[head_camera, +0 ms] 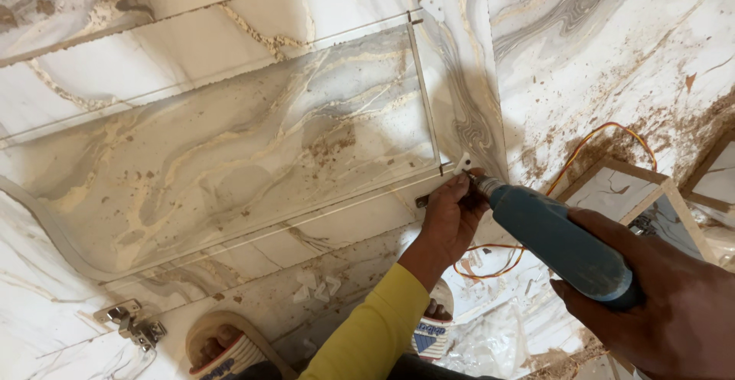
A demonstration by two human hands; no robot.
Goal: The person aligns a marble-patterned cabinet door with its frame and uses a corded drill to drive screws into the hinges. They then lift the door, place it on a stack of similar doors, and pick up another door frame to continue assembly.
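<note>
The right hand [674,303] is wrapped firmly around the body of a blue power drill [563,246], its tip angled up and left toward the corner of a clear glass panel [230,150] lying on the marble-patterned tiled surface [612,43]. The left hand [452,215], in a yellow sleeve [375,326], is pinched at that same corner, fingers closed on a small white corner bracket [462,164], with the drill tip touching or just beside the fingertips; whether the bit has entered anything cannot be told. A second white bracket [432,4] sits at the panel's upper right corner. An orange-and-yellow wire [605,131] loops over the dusty tile behind the drill. A metal hinge [130,322] lies at lower left, near a sandalled foot [222,349]. Brown dust is scattered over the tiles.
</note>
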